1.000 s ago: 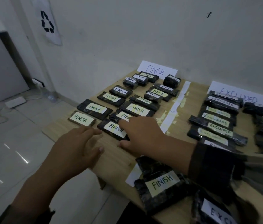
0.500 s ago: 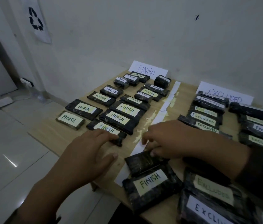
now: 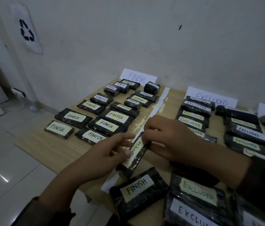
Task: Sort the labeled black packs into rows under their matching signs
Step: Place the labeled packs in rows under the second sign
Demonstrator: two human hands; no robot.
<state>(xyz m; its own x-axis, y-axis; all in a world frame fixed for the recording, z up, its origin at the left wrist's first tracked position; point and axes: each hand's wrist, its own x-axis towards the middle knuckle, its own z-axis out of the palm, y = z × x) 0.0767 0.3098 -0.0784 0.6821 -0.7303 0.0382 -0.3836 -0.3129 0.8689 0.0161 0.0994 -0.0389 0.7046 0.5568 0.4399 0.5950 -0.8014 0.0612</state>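
Pointing lengthwise at the wall [image 3: 144, 38], EXCLUDED pack [image 3: 136, 154] between left hand [image 3: 99, 158], right hand [image 3: 170, 141]

The black packs [image 3: 73, 117] were all wrapped in crinkly, glossy plastic film, the tilted EXCLUDED pack [image 3: 137, 154] included, with matt paper labels [image 3: 116, 116] stuck on. The table [image 3: 52, 149] looked like light wood grain, pretty matt. The FINISH sign [image 3: 138, 77] was plain white paper. Floor tiles [image 3: 6, 168] were super shiny, the wall [image 3: 144, 38] flat matt paint
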